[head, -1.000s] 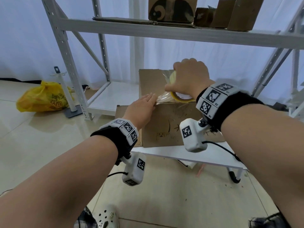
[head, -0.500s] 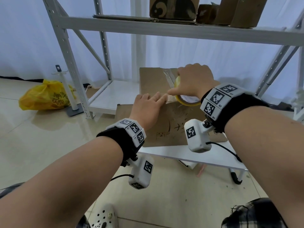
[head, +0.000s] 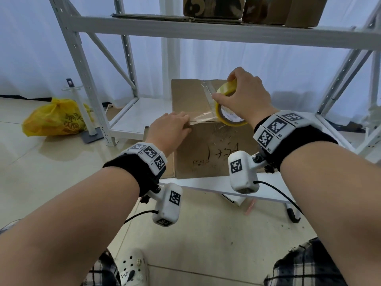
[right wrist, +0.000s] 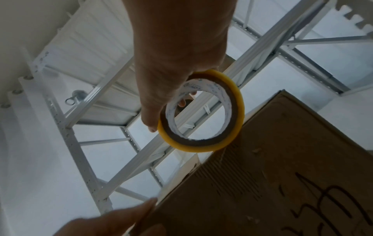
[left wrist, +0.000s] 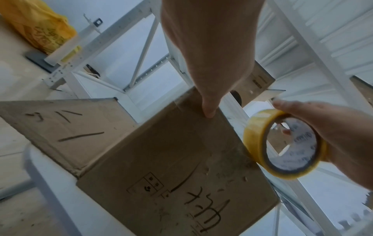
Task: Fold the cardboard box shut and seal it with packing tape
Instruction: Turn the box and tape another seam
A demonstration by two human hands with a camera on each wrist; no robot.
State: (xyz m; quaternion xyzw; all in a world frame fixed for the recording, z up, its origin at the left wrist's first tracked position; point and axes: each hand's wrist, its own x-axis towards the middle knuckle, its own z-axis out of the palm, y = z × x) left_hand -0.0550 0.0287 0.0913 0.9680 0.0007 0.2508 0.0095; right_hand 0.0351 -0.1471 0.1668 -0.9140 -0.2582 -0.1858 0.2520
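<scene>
A brown cardboard box [head: 208,153] with its top flaps folded down stands on a low white shelf [head: 208,183]. A strip of clear tape [head: 207,90] runs along its top seam. My right hand [head: 245,96] grips a yellow roll of packing tape [head: 226,112] at the box's near top edge, fingers through the core [right wrist: 201,115]. A stretch of clear tape [head: 203,117] spans from the roll leftward to my left hand [head: 172,129], whose straight fingers press flat on the box's top near edge [left wrist: 209,110].
A grey metal rack [head: 78,65] surrounds the box, with cardboard boxes [head: 212,6] on its upper shelf. A flat cardboard sheet [left wrist: 60,127] leans left of the box. A yellow plastic bag [head: 55,118] and a white stand [head: 82,112] sit on the tiled floor at left.
My right hand has lifted and shifted the roll rightward, drawing out a stretch of tape. My left hand slid left along the box's near top edge, staying pressed on the tape end.
</scene>
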